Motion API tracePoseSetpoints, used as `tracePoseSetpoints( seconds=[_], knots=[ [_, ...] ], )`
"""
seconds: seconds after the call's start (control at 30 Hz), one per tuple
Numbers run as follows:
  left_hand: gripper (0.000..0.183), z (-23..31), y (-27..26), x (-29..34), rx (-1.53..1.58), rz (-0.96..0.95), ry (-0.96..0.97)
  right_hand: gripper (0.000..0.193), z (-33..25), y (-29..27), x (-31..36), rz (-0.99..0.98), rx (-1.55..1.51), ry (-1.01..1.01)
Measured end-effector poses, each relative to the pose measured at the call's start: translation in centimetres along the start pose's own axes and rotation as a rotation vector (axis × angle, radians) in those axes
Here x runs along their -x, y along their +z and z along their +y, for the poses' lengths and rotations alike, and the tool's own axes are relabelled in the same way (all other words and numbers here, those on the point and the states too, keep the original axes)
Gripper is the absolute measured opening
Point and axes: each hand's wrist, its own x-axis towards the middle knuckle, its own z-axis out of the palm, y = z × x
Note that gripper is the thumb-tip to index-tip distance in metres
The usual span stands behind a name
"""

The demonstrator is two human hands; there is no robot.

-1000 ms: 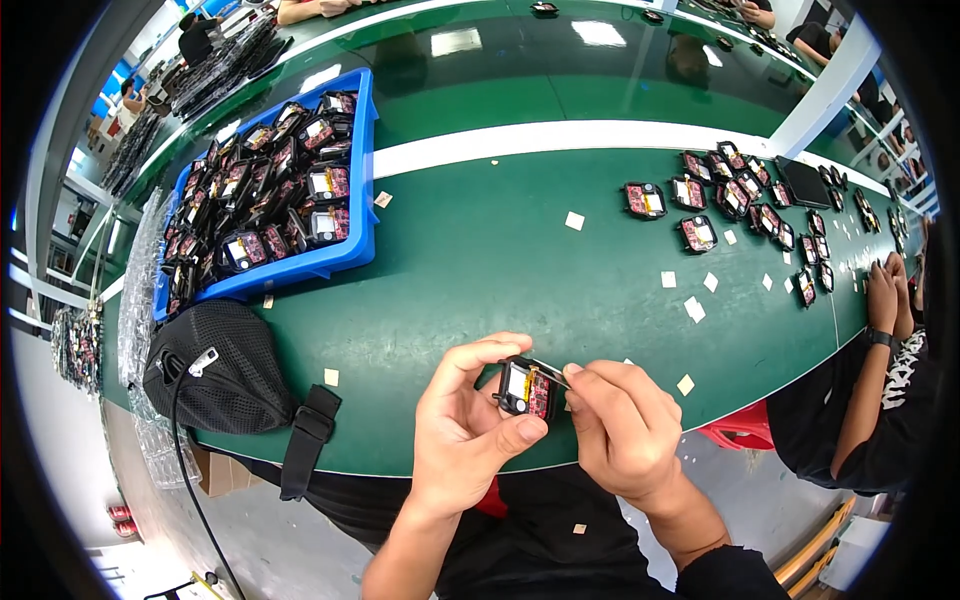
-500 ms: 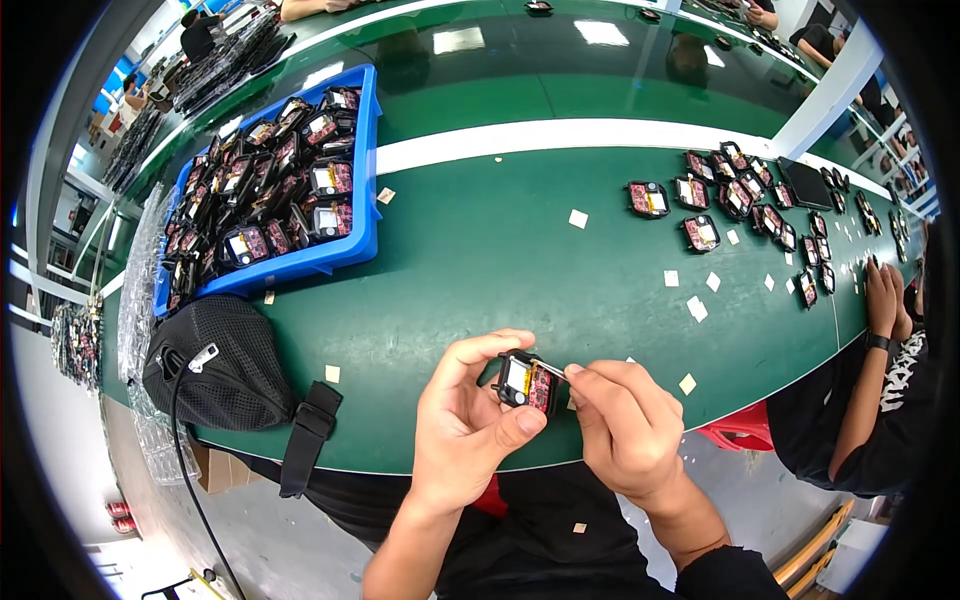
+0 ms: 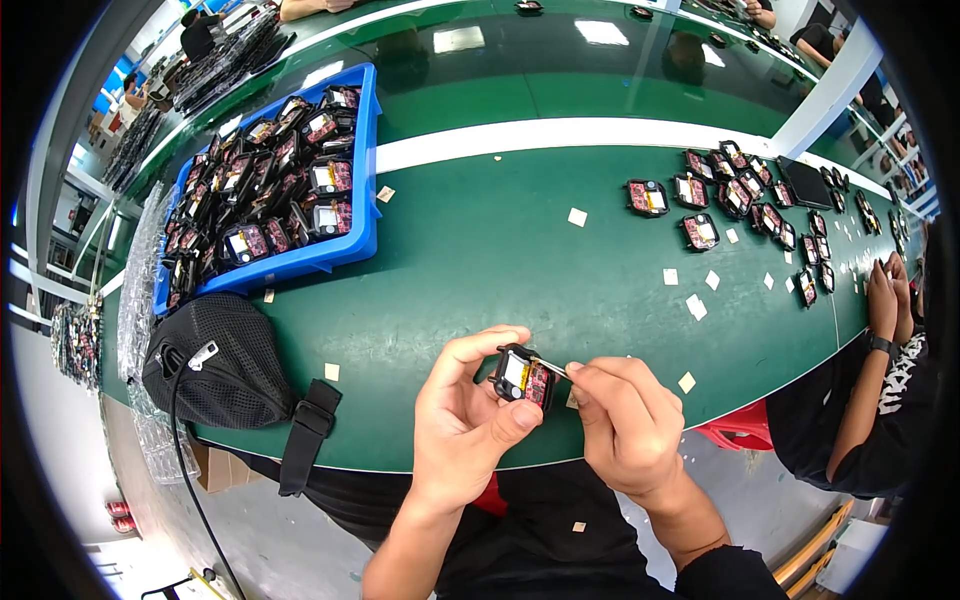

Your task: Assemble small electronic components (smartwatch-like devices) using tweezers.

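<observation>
My left hand point(image 3: 465, 425) is closed around a small black electronic device case point(image 3: 524, 377), its open inside facing up. A red circuit board, a white rectangular part and a strip of yellow tape show in it. My right hand point(image 3: 630, 420) pinches a pair of metal tweezers point(image 3: 552, 368). Their tips reach the upper right edge of the case, by the yellow tape. Whether they grip anything there is too small to tell.
A blue bin point(image 3: 368, 160) full of similar cases stands at the left, behind a black mesh bag point(image 3: 220, 365). More cases point(image 3: 736, 197) lie at the right, with small paper squares point(image 3: 697, 308) scattered about the green table point(image 3: 480, 260). A co-worker's arm point(image 3: 868, 390) is at far right.
My hands, the case and the tweezers have barely shifted. At the right, the co-worker's hands have moved up slightly. Small items on the far belt have slid a little left.
</observation>
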Motion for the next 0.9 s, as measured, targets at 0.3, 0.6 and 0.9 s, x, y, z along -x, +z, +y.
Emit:
tracePoseSetpoints(
  seconds=[0.3,0.6,0.9],
  knots=[
    [0.065,0.04,-0.31,-0.03,-0.021,-0.022,-0.006,0.034,0.02,0.12,0.04,-0.012,0.006,0.004],
    [0.055,0.27,-0.32,0.11,0.037,-0.061,-0.036,0.019,-0.04,0.15,0.06,-0.04,0.008,-0.004],
    [0.067,0.04,0.23,0.06,-0.061,0.016,0.01,0.02,0.02,0.1,0.05,-0.052,0.001,0.0]
  ],
)
